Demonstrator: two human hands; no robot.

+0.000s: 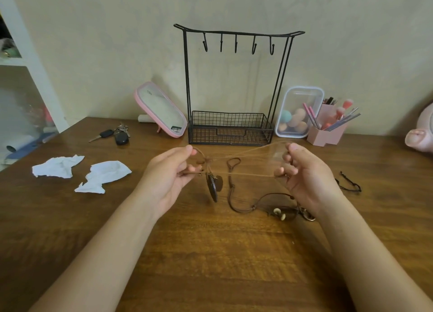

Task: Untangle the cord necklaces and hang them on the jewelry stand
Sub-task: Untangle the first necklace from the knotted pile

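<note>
Left hand: raised over the table, palm turned right; thumb and forefinger pinch the cord near its knot, and the lower fingers curl on a second strand.
Right hand: level with the left, palm turned left, fingers curled round the cord's other end; the exact pinch is blurred.
Forearms: both bare, reaching in from the bottom edge and drawing closer toward the hands.
Cord: tan necklace, pulled taut between the two grips; its strands cross just right of the left grip.
Pendants: two dark pieces hanging from the knot, just below and right of the left grip.
Second necklace: dark brown, lying on the table below and between the grips, its beaded end beside the right wrist.
Black cord: on the table, right of the right grip, apart from it.
Stand: upright behind both grips, by the wall; hooks high above them.
Tissues: crumpled, left of the left grip.
Keys, mirror: beyond the left grip.
Brush pot: beyond the right grip.
</note>
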